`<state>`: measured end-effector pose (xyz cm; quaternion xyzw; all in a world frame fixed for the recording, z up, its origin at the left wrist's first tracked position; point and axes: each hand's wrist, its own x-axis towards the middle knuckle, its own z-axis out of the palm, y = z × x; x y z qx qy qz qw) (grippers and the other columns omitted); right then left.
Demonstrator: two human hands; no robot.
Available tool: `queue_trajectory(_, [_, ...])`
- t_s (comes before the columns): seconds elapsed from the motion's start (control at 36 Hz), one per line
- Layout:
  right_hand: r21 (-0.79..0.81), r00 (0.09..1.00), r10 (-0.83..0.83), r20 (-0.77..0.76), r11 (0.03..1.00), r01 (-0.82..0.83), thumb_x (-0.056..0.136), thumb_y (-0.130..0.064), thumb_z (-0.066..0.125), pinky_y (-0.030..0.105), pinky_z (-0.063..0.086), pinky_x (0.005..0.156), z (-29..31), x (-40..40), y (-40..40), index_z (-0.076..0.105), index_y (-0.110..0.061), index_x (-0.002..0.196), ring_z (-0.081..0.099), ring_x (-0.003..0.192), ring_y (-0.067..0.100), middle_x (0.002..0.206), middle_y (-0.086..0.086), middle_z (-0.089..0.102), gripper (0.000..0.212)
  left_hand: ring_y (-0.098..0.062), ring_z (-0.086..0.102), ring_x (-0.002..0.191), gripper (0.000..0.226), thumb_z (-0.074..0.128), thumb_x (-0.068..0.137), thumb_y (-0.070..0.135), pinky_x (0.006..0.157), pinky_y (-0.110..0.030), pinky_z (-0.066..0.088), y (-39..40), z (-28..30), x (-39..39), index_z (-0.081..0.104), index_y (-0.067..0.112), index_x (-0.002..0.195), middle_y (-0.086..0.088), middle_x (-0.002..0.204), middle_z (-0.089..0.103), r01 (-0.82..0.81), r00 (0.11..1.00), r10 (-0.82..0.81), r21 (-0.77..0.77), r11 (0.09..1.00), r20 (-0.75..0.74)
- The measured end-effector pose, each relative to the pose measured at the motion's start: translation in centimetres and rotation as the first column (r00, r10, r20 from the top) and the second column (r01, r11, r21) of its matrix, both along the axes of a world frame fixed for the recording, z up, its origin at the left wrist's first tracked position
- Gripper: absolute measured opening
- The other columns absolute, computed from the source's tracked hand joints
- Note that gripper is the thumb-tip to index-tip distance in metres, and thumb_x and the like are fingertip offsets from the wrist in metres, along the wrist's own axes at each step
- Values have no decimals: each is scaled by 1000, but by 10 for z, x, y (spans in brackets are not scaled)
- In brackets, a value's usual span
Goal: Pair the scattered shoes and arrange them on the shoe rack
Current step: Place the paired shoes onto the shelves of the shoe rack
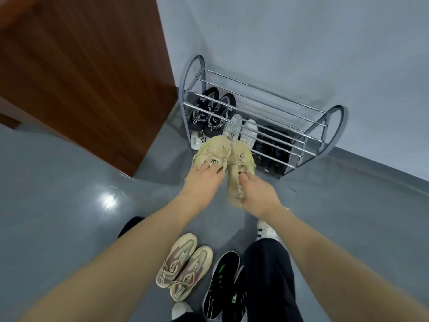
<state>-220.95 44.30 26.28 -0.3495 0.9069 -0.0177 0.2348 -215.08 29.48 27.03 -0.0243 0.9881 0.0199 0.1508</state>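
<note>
I see two beige lace-up shoes [222, 156] held side by side, toes toward the chrome shoe rack [267, 112]. On the rack's lower tiers sit a black pair [210, 110], a white pair [243, 131] and dark shoes [274, 149]. On the floor lie a tan-and-pink pair [183, 267], soles touching, and a black-and-green shoe [220, 284]

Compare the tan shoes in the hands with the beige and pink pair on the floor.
The tan shoes are held up at the shoe rack, one in the left hand, one in the right hand; the beige and pink pair lies on the floor. The tan shoes are plain; the others carry pink panels. Both are laced.
</note>
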Motion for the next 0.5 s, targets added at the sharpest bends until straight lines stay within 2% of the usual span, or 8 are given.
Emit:
queue_trajectory(0.14, [5,996,-15,92,1000,15,84,-17,54,32,31,62,-39,-44,-11,31,-13,93,51,95,29,107,9,49,25,-24,40,120,33,42,93,6,89,-33,35,-8,-40,-40,46,14,125,-3,127,44,-12,1000,13,-16,1000,26])
queue_trajectory(0.22, [-35,972,-103,211,993,113,83,-12,54,33,33,64,-71,-76,-12,38,-10,97,48,91,27,103,8,47,22,-24,42,118,30,37,97,13,91,-32,33,-10,-66,-72,47,12,125,-3,125,46,2,998,-5,42,999,69])
queue_trajectory(0.25, [-47,960,-122,251,989,138,82,-9,54,33,34,65,-77,-80,-12,36,-11,96,47,89,26,100,8,45,23,-24,43,116,28,38,97,15,90,-31,34,-13,-65,-76,49,11,123,-3,123,47,8,996,-12,43,999,84])
queue_trajectory(0.33, [-90,942,-132,309,982,167,78,-2,52,37,38,66,-107,-103,-11,32,-11,89,46,83,26,91,6,42,24,-25,54,103,20,58,89,14,79,-30,42,-17,-84,-104,60,9,108,-5,109,56,72,996,-68,75,995,-49])
queue_trajectory(0.39, [-138,941,-129,314,974,179,76,2,50,39,39,65,-123,-115,-9,33,-9,85,46,81,28,88,7,41,22,-26,49,110,24,47,94,13,85,-32,38,-20,-99,-118,55,8,116,-6,116,53,83,992,-87,48,995,88])
queue_trajectory(0.42, [-159,940,-134,314,968,192,75,5,49,39,38,65,-130,-120,-9,34,-9,85,46,81,28,88,7,41,22,-27,51,107,23,49,92,11,84,-34,39,-20,-105,-124,56,7,114,-8,113,54,85,992,-89,41,996,84])
queue_trajectory(0.44, [-176,942,-143,304,963,203,74,8,48,40,39,65,-136,-124,-8,35,-9,85,46,80,29,87,8,42,24,-29,57,94,20,63,83,8,75,-34,44,-21,-113,-130,61,5,102,-9,100,59,101,995,-102,44,994,21])
queue_trajectory(0.5, [-200,949,-163,271,955,221,70,13,45,41,39,64,-150,-134,-8,36,-9,84,46,79,30,86,7,43,28,-25,59,63,35,87,47,3,52,-26,46,-21,-131,-142,65,9,74,-4,69,59,127,991,-127,21,992,-37])
